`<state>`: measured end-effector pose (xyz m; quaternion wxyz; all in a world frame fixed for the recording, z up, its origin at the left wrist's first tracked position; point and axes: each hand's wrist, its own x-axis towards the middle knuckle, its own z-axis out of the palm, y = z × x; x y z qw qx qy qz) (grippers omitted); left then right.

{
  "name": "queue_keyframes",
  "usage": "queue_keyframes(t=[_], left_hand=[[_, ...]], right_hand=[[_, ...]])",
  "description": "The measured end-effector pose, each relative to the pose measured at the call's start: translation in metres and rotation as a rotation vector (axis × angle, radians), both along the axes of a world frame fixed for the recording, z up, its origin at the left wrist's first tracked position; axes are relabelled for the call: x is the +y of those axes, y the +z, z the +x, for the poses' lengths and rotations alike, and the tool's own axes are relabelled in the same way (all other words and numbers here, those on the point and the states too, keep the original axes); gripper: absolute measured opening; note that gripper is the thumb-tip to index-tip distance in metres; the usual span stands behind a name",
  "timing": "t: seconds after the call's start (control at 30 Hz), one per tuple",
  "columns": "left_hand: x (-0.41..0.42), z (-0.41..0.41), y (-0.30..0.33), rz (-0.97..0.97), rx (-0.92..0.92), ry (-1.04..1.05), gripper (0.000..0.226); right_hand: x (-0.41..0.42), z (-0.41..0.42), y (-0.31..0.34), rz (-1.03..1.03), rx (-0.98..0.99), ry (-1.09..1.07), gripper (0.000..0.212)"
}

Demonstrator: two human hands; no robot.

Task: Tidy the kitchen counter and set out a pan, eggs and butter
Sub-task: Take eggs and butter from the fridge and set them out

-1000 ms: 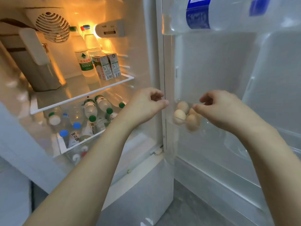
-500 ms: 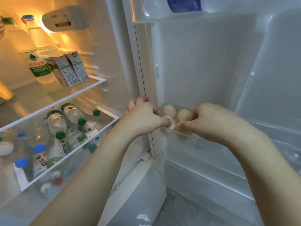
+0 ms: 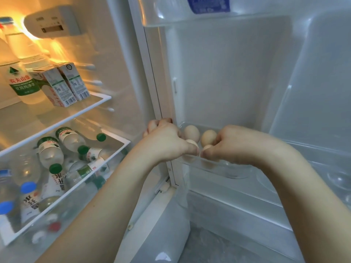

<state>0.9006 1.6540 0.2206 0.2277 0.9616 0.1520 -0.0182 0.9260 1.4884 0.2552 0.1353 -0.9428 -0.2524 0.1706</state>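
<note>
Several pale brown eggs sit in the clear door tray (image 3: 237, 172) of the open fridge. Two stand free at the back: a left egg (image 3: 191, 132) and a right egg (image 3: 208, 137). My left hand (image 3: 167, 142) reaches into the tray's left end, its fingers closed around a front egg (image 3: 192, 142). Beside it my right hand (image 3: 233, 144) pinches another front egg (image 3: 206, 147) with its fingertips. Both held eggs are mostly hidden by my fingers. No pan or butter is in view.
To the left, the lit fridge interior holds two milk cartons (image 3: 60, 85) and a large water bottle (image 3: 20, 80) on a glass shelf. Below it a drawer (image 3: 76, 188) is full of lying bottles. An upper door shelf (image 3: 190, 18) holds a blue-labelled bottle.
Both hands moved from in front of the door tray down into it and closed on the front eggs. The view has shifted right and closer to the door.
</note>
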Motion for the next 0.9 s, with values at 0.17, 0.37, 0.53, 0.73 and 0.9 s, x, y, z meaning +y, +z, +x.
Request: queue_keyframes(t=[0.17, 0.37, 0.53, 0.73, 0.9], left_hand=[[0.002, -0.005, -0.004, -0.070, -0.042, 0.013, 0.033], [0.004, -0.016, -0.012, -0.220, -0.154, 0.023, 0.037], [0.007, -0.023, -0.029, -0.454, -0.313, 0.074, 0.036], [-0.001, -0.027, -0.034, -0.587, -0.404, 0.121, 0.030], [-0.003, -0.028, -0.031, -0.672, -0.430, 0.134, 0.019]], right_hand=[[-0.003, 0.000, -0.007, 0.109, 0.012, -0.088, 0.034], [-0.006, -0.001, -0.009, 0.178, 0.044, -0.117, 0.033], [-0.005, -0.002, -0.015, 0.233, 0.028, -0.113, 0.030], [-0.005, -0.001, -0.021, 0.298, 0.015, -0.096, 0.025], [-0.006, -0.001, -0.023, 0.313, 0.023, -0.111, 0.030]])
